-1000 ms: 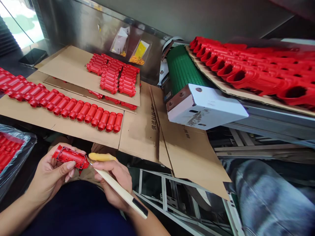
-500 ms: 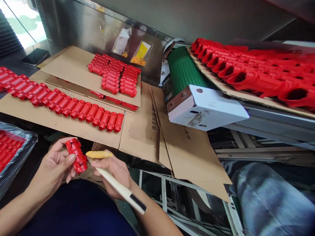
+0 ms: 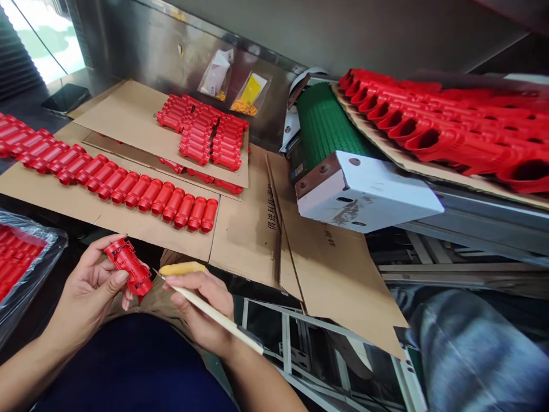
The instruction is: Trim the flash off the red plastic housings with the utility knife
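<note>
My left hand (image 3: 88, 292) grips a red plastic part (image 3: 128, 267), held tilted with one end toward the lower right. My right hand (image 3: 203, 309) holds a cream-handled knife (image 3: 214, 313) like a pen, thumb capped by a yellow finger guard (image 3: 182, 268). The blade tip sits at the lower end of the red part. Both hands are low in the view, above my dark blue lap, just in front of a cardboard sheet (image 3: 128, 226) carrying a row of red parts (image 3: 128, 191).
A second cardboard sheet (image 3: 124, 117) behind bears stacked red parts (image 3: 203, 131). A green conveyor belt (image 3: 321, 123) with a white end block (image 3: 364, 191) stands at the right, with large red housings (image 3: 450, 134) beyond. A plastic-lined bin of red parts (image 3: 17, 263) is at the left. A phone (image 3: 64, 98) lies far left.
My left hand turned the red part from lying sideways to end-on, then tilted it. The knife hand stayed close, its tip kept at the part's end.
</note>
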Demonstrator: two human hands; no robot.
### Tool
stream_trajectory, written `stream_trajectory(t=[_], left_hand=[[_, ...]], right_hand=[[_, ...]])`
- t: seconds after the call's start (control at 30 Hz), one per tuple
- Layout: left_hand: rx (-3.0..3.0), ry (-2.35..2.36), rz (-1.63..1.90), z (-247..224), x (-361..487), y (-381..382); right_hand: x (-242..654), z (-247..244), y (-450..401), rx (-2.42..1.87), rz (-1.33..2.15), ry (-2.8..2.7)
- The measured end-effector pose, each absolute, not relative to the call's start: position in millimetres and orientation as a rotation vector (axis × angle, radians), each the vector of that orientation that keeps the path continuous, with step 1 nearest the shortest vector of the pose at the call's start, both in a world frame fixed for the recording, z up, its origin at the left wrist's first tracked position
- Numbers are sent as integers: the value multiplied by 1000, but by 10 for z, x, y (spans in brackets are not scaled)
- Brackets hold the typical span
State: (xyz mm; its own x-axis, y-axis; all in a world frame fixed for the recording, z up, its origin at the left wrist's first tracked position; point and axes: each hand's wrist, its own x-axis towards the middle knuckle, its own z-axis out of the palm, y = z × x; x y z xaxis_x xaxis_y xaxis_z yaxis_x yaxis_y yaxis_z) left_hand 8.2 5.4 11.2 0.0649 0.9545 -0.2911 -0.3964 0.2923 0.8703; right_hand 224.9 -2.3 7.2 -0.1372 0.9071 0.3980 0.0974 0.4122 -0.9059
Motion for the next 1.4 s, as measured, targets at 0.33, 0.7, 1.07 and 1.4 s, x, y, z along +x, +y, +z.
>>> stream_trajectory(t=[0.33,0.7,1.07,1.4], left_hand=[[864,1000,1157,-25,-12,32],[845,1023,1163,-3,33,49],[706,1132,1098,182,128,34],[780,1167,1144,177,151,6]], right_hand=[[2229,128,-63,-879,758,-1688],[2244,58,-34,-859,769,-1833],[2178,-15,-31,-923,1235,-1402],[2118,-124,184,-797,1644,-678]])
